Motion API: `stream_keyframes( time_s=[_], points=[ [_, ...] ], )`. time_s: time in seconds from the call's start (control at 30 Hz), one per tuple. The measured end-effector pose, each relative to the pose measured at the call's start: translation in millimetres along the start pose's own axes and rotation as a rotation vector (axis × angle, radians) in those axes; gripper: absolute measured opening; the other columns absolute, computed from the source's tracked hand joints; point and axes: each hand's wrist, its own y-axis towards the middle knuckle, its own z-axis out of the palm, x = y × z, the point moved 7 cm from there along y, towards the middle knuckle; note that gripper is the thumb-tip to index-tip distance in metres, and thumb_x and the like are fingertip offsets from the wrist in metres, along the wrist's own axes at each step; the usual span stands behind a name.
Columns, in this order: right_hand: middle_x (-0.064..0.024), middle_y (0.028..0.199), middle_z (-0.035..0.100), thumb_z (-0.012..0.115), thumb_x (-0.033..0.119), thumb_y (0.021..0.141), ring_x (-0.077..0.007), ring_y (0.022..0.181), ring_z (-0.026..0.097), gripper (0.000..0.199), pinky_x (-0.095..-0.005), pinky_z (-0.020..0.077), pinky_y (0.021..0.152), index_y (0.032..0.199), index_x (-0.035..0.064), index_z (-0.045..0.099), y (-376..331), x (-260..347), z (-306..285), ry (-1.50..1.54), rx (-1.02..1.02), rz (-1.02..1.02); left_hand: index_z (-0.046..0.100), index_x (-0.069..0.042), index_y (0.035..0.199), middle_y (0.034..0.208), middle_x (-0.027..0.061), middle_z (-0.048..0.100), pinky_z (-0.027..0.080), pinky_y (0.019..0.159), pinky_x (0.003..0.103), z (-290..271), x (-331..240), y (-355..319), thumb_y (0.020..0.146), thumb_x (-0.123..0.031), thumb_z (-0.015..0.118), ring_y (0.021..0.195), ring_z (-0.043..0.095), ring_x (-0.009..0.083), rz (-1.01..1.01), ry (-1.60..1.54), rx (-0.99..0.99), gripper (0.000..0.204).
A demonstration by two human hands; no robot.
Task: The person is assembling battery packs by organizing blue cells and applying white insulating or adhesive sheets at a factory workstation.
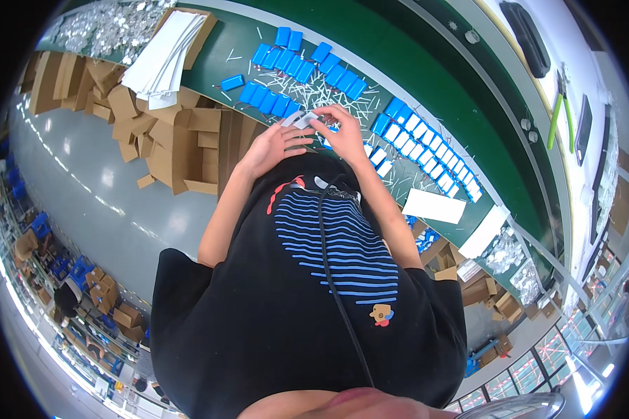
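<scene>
Over the near edge of the green work table, my two hands meet in front of my body. My right hand (342, 134) pinches a small pale, semi-clear piece (305, 121) between thumb and fingers. A thin white strip (291, 119) sits at the thumb and forefinger of my left hand (274, 148), whose other fingers are stretched out toward the right. Just beyond the hands lie blue wrapped battery packs (264, 98) in rows. To the right, more packs carry white rectangular pads (426, 155) on top.
Loose white strips (328, 94) litter the table (223, 45) among the packs. A white sheet (433, 206) lies at the right, and a stack of white sheets (164, 56) at the far left. Open cardboard boxes (203, 150) stand on the floor left of the table. Green-handled pliers (555, 119) are far right.
</scene>
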Motion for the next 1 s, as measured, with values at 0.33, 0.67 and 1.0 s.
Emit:
stream_keyframes(
  time_s=[0.33, 0.67, 1.0],
  points=[
    [-0.0033, 0.081, 0.064, 0.072, 0.006, 0.082, -0.0154, 0.066, 0.052, 0.015, -0.0261, 0.0441, 0.065, 0.097, 0.0062, 0.07, -46, -24, -69, -0.193, -0.36, 0.09, 0.043, -0.01, 0.146, 0.142, 0.0188, 0.052, 0.043, 0.104, 0.043, -8, -7, 8, 0.105, -0.038, 0.033, 0.125, 0.054, 0.0328, 0.085, -0.139, -0.15, 0.05],
    [-0.0028, 0.091, 0.069, 0.065, 0.018, 0.087, -0.0281, 0.093, 0.056, 0.013, -0.0391, 0.0441, 0.086, 0.098, 0.0128, 0.07, -49, -199, -163, -0.781, -0.171, 0.29, 0.048, -0.009, 0.141, 0.132, 0.0152, 0.061, 0.042, 0.101, 0.035, 5, 2, 7, 0.105, -0.038, 0.035, 0.116, 0.059, 0.0246, 0.063, 0.167, -0.215, 0.048],
    [-0.0009, 0.095, 0.069, 0.064, 0.021, 0.089, -0.0271, 0.098, 0.054, 0.013, -0.0436, 0.0383, 0.088, 0.098, 0.0156, 0.07, -34, -207, -145, -0.744, -0.053, 0.331, 0.046, -0.009, 0.143, 0.133, 0.0143, 0.06, 0.043, 0.099, 0.033, -1, 4, -8, 0.105, -0.035, 0.033, 0.115, 0.059, 0.0218, 0.094, 0.195, -0.319, 0.048]
  ],
)
